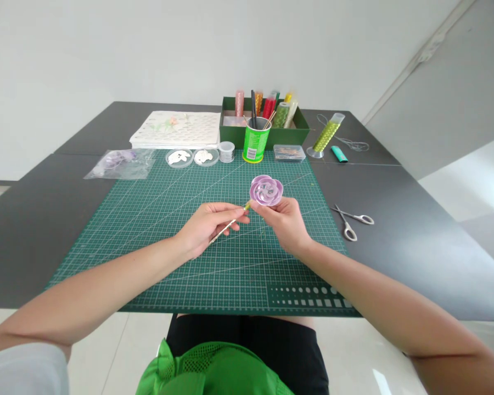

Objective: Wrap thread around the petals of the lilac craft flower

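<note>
Above the middle of the green cutting mat (148, 219) I hold a purple flower (265, 190) made of shiny petals. My right hand (284, 222) is closed under the bloom, pinching its base. My left hand (208, 226) is closed on the thin stem (230, 224), which slants down to the left from the flower. A short green wrap shows on the stem right beside the bloom. Both hands hover a little above the mat and almost touch.
Scissors (349, 220) lie right of the mat. At the back stand a green cup of sticks (255, 144), a green box of bead tubes (267, 129), a wire spool (226, 151), two petal dishes (192, 157), a clear case (288, 152), a plastic bag (121, 163) and a white board (175, 129).
</note>
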Available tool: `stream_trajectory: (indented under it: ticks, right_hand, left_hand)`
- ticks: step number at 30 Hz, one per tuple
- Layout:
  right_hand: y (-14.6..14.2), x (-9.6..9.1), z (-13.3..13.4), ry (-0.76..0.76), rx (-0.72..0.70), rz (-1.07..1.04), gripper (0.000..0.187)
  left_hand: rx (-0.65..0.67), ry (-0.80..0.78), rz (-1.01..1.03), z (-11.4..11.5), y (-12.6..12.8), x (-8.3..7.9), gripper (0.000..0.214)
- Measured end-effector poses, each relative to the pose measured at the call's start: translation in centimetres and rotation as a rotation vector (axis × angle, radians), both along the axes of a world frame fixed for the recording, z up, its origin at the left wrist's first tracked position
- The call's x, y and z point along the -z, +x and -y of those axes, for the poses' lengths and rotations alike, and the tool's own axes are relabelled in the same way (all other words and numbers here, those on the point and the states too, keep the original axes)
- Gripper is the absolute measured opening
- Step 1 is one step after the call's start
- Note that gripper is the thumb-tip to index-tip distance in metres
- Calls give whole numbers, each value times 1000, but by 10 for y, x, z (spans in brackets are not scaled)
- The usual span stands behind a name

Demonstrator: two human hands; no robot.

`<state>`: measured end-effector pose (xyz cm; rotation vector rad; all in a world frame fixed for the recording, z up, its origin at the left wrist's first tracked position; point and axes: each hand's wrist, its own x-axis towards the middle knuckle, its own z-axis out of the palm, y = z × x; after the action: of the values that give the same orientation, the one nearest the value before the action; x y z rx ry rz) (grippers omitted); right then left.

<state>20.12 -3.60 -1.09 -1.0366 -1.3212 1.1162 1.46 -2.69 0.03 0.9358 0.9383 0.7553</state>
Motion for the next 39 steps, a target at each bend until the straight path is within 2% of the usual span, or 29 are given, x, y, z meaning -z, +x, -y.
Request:
stream_trajectory:
  ticks: [3,6,10,13,15,16,19,21,23,27,30,34,39]
  right_hand:
    - [2,-2,-2,-16,-62,-34,46]
    - [4,-4,-3,-30,-113,-52,49]
    - [5,-7,-4,-12,-173,-70,41]
    - [5,-8,-4,-1,-177,-64,39]
    - [5,-8,-3,5,-141,-31,39]
    - [5,-7,-2,14,-112,-6,40]
    - [4,-7,1,80,-18,89,46]
    - [3,-7,3,129,31,139,49]
    - [3,-8,4,152,58,162,49]
    - [1,-8,5,152,78,173,47]
    - [0,-8,6,149,80,176,43]
    - [0,-7,7,147,85,171,40]
    - [1,-6,6,104,64,146,39]
  left_hand:
    - [10,-125,68,-4,-1,0,5]
    - [48,-188,119,-8,-1,-1,7]
    - [105,-261,191,-9,-2,0,13]
    - [122,-274,220,-9,-2,2,9]
    - [143,-195,205,-9,-2,3,5]
    - [160,-122,180,-9,-2,3,11]
    - [181,188,11,-6,-3,2,34]
    - [120,416,-153,-2,-3,1,41]
    - [15,615,-312,4,-3,1,35]
    - [-71,897,-527,13,-2,4,17]
    - [-100,987,-569,14,-1,5,12]
    - [-105,1026,-578,14,-1,3,8]
    - [-64,911,-482,12,-2,0,10]
